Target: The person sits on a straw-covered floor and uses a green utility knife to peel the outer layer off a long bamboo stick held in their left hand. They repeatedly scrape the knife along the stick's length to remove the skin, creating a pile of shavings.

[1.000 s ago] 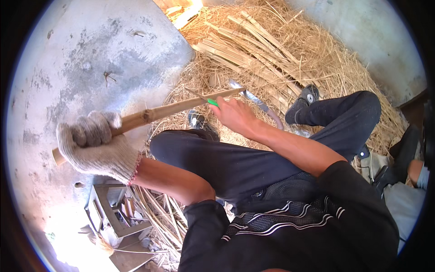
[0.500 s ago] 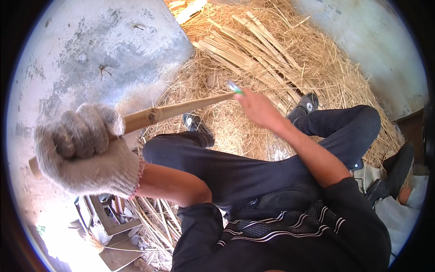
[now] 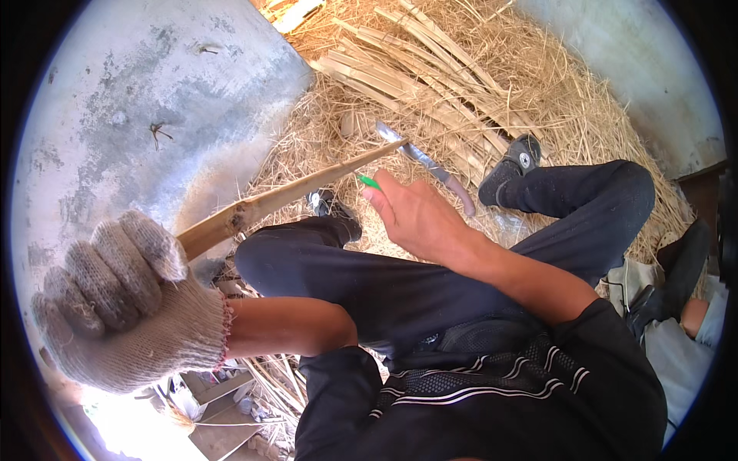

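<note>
Over the shavings heap's left edge, split strips lying toward the far edge, I'm clenching a seemingly half-worked bamboo piece, tip tapering, knot remaining, in the gloved left hand; the right hand is grasping a green-handled tool.

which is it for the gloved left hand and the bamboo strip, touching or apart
Touching. The head view shows the gloved left hand curled around the bamboo strip, which juts from it.

Gloved left hand curled, elbow bent — bare right hand closed, forearm slanting forward and left
</note>
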`<state>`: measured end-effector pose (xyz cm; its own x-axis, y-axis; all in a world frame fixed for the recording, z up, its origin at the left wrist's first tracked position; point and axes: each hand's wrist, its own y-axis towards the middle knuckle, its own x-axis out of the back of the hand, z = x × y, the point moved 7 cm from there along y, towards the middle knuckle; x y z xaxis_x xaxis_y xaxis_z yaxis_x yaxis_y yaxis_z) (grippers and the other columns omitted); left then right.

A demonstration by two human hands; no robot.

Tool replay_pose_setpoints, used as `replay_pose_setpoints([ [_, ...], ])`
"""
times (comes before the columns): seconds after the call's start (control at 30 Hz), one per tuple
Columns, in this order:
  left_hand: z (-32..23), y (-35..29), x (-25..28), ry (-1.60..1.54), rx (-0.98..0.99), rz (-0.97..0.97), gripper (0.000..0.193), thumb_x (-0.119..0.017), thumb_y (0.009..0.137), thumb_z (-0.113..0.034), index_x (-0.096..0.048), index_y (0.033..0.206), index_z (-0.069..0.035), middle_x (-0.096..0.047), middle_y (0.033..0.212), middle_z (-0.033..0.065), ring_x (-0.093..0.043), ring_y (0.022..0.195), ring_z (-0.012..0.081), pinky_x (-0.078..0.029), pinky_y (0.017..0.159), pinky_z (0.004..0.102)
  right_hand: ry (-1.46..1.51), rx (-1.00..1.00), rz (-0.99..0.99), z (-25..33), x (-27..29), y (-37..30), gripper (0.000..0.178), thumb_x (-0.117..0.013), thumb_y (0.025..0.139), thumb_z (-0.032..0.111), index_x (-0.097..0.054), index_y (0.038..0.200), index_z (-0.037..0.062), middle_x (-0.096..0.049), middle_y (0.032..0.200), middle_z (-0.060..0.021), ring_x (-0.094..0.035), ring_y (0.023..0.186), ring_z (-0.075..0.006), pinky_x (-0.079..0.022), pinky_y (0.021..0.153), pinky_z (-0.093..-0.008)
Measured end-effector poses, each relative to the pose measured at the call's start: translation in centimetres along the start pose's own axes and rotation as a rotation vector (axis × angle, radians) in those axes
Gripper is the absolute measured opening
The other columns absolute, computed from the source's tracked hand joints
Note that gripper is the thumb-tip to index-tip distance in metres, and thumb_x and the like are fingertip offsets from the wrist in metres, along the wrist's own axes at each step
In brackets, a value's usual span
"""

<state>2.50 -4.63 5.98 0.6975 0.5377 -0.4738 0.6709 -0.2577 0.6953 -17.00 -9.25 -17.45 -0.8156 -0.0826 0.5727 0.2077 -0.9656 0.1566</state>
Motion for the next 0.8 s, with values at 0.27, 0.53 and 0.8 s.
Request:
replay_pose_setpoints([
  [0.27, -0.7, -0.2, -0.3, 0.056, -0.037, 0.009, 0.036, -0.049, 0.081, -0.015, -0.033, 0.049, -0.019, -0.031, 0.040, -0.0047, -0.026, 0.027, 0.0048, -0.029, 0.025, 0.0240, -0.091, -0.073, -0.026, -2.4, -1.3, 0.8, 0.028, -0.045, 0.099, 0.025, -0.049, 0.101, -0.0020, -0.053, 0.053, -0.0252, -0.056, 0.052, -0.0453, -0.043, 0.049, -0.0525],
  [0.53, 0.2, -0.3, -2.5, -0.370, 0.195, 0.430, 0.040, -0.048, 0.086, -0.015, -0.028, 0.052, -0.020, -0.021, 0.041, -0.0043, -0.017, 0.034, 0.0074, -0.023, 0.030, 0.0278, -0.271, -0.225, 0.175, -11.5, -2.6, 0.6, 0.032, -0.040, 0.099, 0.024, -0.054, 0.102, -0.0040, -0.060, 0.071, -0.0290, -0.062, 0.070, -0.0457, -0.049, 0.067, -0.0523],
  [0.8, 0.0, -0.4, -2.2, -0.248, 0.158, 0.414, 0.040, -0.046, 0.085, -0.017, -0.028, 0.049, -0.020, -0.023, 0.040, -0.0035, -0.017, 0.031, 0.0071, -0.024, 0.027, 0.0271, 0.083, -0.151, 0.020, 0.3, 1.5, 0.5, 0.031, -0.041, 0.100, 0.026, -0.052, 0.102, -0.0029, -0.059, 0.062, -0.0266, -0.060, 0.062, -0.0461, -0.046, 0.059, -0.0543],
])
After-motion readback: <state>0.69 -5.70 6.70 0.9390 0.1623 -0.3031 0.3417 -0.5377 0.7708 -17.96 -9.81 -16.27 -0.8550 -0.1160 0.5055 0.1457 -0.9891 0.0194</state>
